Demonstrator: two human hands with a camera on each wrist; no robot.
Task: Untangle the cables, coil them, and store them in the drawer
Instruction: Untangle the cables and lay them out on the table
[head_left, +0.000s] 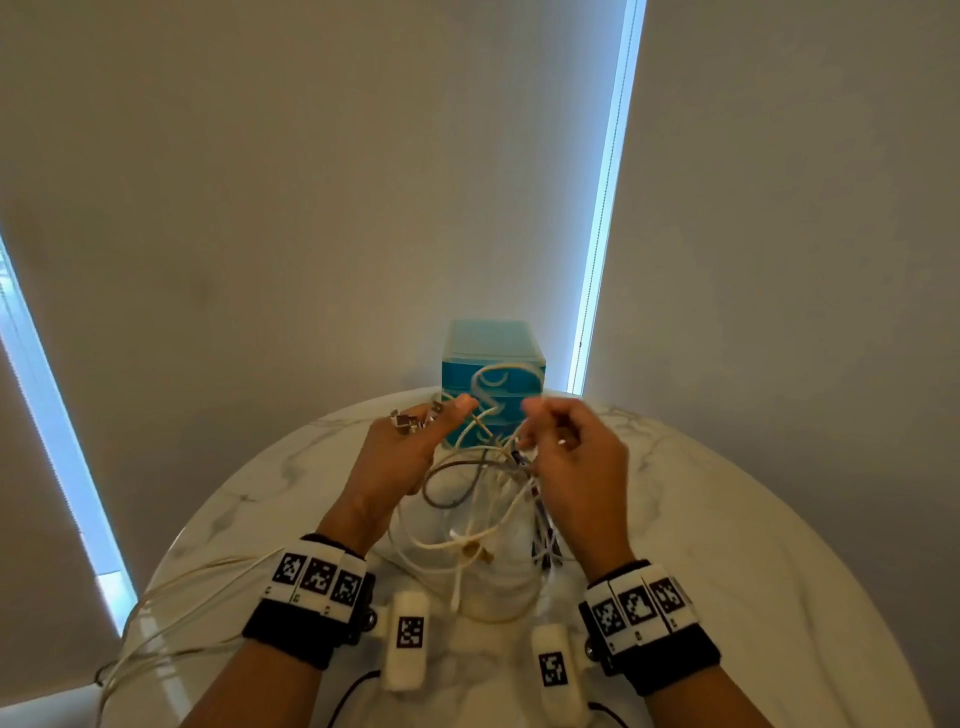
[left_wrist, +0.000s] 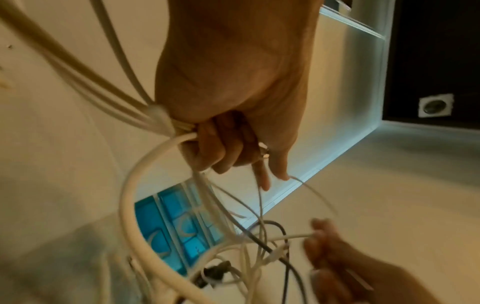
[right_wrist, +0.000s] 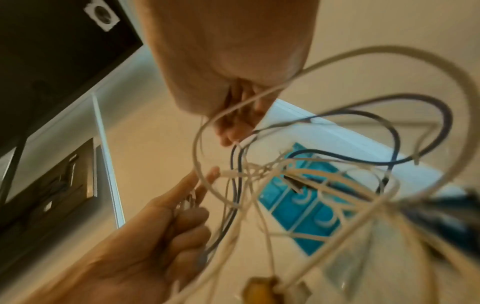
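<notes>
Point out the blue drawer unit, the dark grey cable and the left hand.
blue drawer unit (head_left: 491, 340): head view, its top.
dark grey cable (head_left: 451, 470): head view, upper loop.
left hand (head_left: 402, 457): head view, its back.

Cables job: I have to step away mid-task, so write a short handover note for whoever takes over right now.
Left hand: grips a bundle of white cables, raised above the table.
Right hand: its fingers pinch a thin white cable in the tangle.
Blue drawer unit: at the table's far edge, drawers shut.
Done: nothing coiled or stored; more cable loops hang off the table's left edge.
Left: separate each cable, coil it, open a drawer, store it.
</notes>
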